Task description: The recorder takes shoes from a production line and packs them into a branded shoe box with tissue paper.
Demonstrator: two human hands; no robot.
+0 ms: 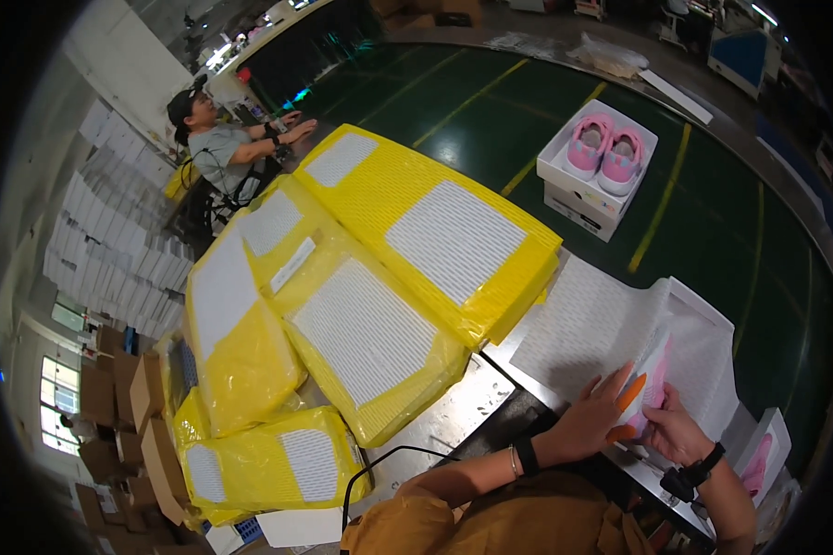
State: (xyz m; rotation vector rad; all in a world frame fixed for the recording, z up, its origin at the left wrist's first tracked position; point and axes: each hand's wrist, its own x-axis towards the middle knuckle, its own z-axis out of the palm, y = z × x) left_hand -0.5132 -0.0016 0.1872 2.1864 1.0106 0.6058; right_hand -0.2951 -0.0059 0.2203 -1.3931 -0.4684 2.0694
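Observation:
A pink and white shoe [655,375] stands tilted on its side at the lower right, over an open white box lined with printed tissue paper [602,310]. My right hand [677,431] is closed on the shoe, thumb and fingers pinching its pink upper. Against the shoe's near left side lies my left hand [594,418], with fingers stretched apart and orange covers on some fingertips. The shoe hides part of the left hand's contact. To the right of my right wrist, another box [776,442] holds something pink, partly cut off from view.
Yellow plastic-wrapped packs [379,347] with white panels cover the table's left side. Further back, a white shoebox [578,211] holding two pink shoes [604,153] sits on the green conveyor belt [472,120]. A co-worker [220,148] stands far left, near stacked white boxes [111,245].

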